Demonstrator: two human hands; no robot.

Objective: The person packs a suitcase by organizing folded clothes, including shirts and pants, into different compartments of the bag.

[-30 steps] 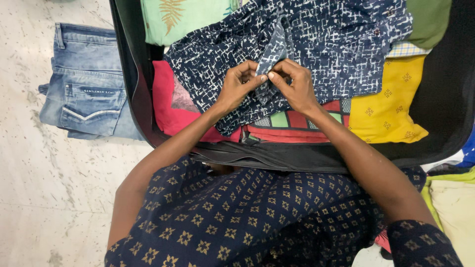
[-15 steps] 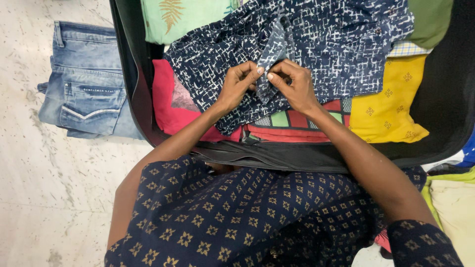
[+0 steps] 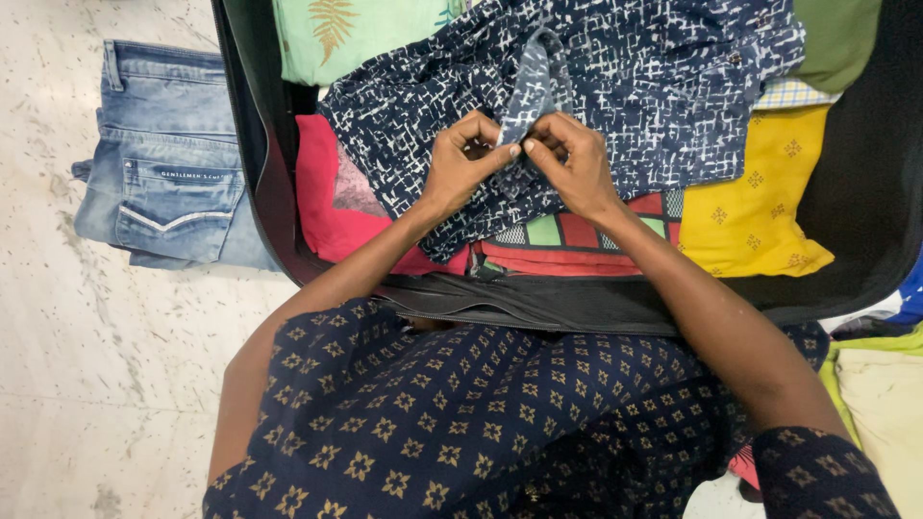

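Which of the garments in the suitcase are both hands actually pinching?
The navy shirt with the white crosshatch print, lying on top; left hand and right hand pinch its placket. The red, yellow and green garments lie untouched.

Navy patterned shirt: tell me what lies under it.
Under the navy patterned shirt show a red garment, a checked cloth and a yellow garment. Whatever lies beneath its middle is covered.

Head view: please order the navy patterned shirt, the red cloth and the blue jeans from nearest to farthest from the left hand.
1. Navy patterned shirt: pinched by the left hand.
2. Red cloth: just left, inside the suitcase.
3. Blue jeans: far left, on the floor.
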